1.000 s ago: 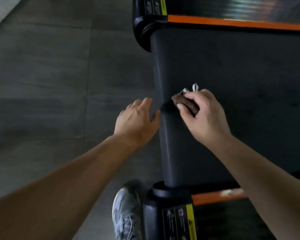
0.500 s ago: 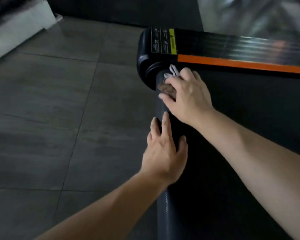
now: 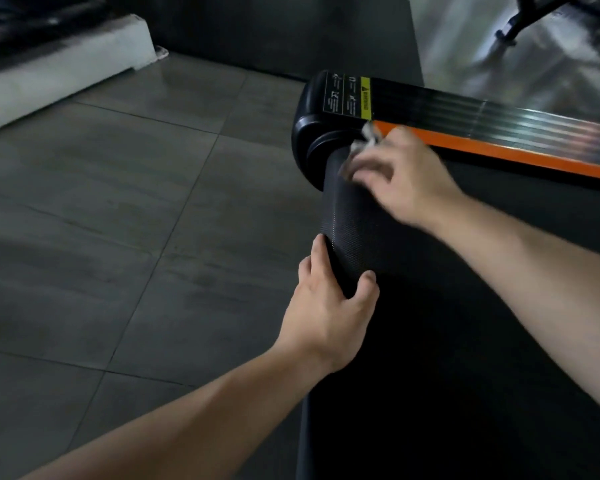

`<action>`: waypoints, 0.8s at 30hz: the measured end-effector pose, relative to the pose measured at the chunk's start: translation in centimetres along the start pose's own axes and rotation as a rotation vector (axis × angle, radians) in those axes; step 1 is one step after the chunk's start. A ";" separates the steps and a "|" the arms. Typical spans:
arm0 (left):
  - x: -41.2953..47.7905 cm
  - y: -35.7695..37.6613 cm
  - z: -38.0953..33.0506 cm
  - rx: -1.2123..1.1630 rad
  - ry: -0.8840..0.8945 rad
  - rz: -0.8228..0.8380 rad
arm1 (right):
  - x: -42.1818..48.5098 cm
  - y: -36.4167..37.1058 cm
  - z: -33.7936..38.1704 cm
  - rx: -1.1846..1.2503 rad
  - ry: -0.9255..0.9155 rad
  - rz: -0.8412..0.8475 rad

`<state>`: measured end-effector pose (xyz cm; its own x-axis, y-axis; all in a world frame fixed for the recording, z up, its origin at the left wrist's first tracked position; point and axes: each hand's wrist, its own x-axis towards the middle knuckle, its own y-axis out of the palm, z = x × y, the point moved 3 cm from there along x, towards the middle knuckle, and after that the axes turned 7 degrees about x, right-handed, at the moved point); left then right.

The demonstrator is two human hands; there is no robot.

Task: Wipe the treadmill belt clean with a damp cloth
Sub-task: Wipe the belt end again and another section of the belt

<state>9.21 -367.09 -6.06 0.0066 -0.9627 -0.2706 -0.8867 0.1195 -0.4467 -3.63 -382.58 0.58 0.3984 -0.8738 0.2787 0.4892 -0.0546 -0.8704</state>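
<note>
The black textured treadmill belt (image 3: 357, 233) curves over its rear roller and fills the right half of the view. My right hand (image 3: 402, 181) holds a small crumpled cloth (image 3: 361, 147) against the belt's far end, beside the black end cap (image 3: 312, 133); the hand is blurred. My left hand (image 3: 329, 306) grips the rounded belt edge nearer to me, fingers wrapped over the outer side and thumb on top.
An orange strip and a ribbed dark side rail (image 3: 499, 133) run along the belt's far side. Grey floor tiles (image 3: 118, 220) spread out to the left. A white block (image 3: 66, 67) lies at the top left.
The right hand carried the cloth along the belt edge from the middle up to the far end cap. The left hand moved from beside the edge to gripping it. The view tilted up.
</note>
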 end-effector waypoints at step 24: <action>0.0 -0.1 0.0 -0.020 -0.018 -0.004 | -2.7 1.0 2.9 0.052 -0.161 0.155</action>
<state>9.32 -367.11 -6.03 0.0186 -0.9585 -0.2846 -0.8959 0.1105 -0.4304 -1.97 -378.85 0.12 0.5891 -0.7809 0.2079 0.4500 0.1034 -0.8870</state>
